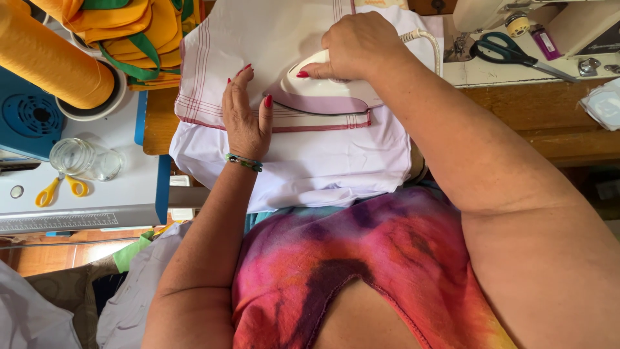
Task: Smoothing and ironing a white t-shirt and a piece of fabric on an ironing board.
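Observation:
A white cloth with thin red stripes lies spread over a white fabric pad in front of me. My right hand grips the handle of a white and mauve electric iron, which rests flat on the cloth near its striped hem. A white cord runs from the iron's back. My left hand lies flat on the cloth just left of the iron's tip, fingers together, pressing the fabric down.
A large yellow thread cone and folded yellow and green fabric sit at the left. A glass jar and small yellow-handled scissors lie on a blue and white machine. Green-handled scissors rest at the upper right.

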